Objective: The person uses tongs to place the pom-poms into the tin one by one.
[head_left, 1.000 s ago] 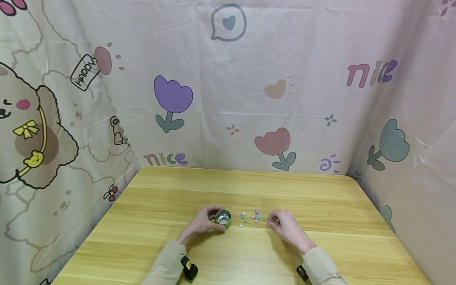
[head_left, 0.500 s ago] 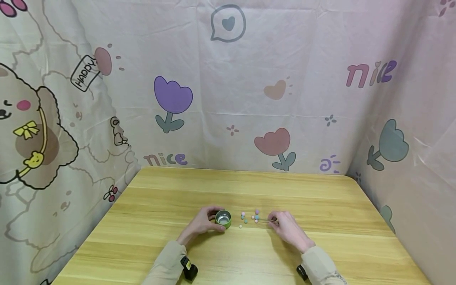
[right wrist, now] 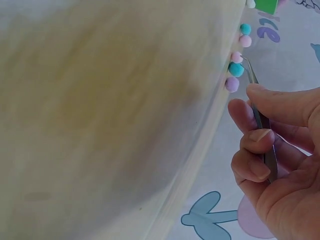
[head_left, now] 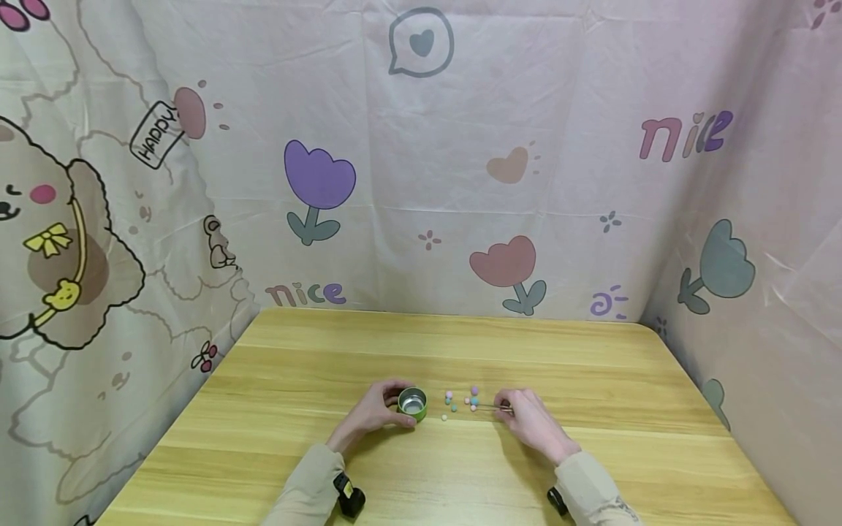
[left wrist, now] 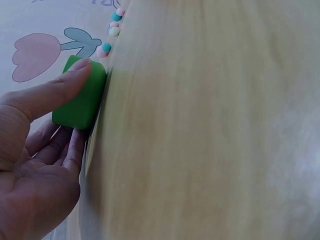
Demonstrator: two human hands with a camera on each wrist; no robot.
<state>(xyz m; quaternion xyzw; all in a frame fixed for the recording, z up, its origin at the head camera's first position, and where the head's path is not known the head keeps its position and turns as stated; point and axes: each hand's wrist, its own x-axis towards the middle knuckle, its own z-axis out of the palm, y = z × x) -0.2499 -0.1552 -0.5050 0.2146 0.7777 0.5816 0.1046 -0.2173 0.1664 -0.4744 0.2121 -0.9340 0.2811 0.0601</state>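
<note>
My left hand (head_left: 375, 409) grips a small round green tin (left wrist: 82, 100) that stands on the table, thumb on the near side and fingers behind. The tin's mouth faces up, showing a silvery inside with nothing visible in it. My right hand (head_left: 531, 422) pinches a pair of metal tweezers (right wrist: 260, 120) between thumb and fingers. Their tips point left and reach a pink ball (right wrist: 237, 57) at the edge of a group of small pom-poms. Close beside it lie a teal ball (right wrist: 236, 69) and a purple ball (right wrist: 232, 84). Whether the tips grip the pink ball I cannot tell.
Between tin and tweezers lie several more small balls, among them a pale one (head_left: 444, 418) nearest the front. The wooden table (head_left: 316, 351) ends at a printed cloth backdrop (head_left: 421, 183). Both wrists carry black camera mounts.
The tweezers have shifted slightly toward the front, their tips now by the nearer pink ball. My left hand and the tin have stayed put.
</note>
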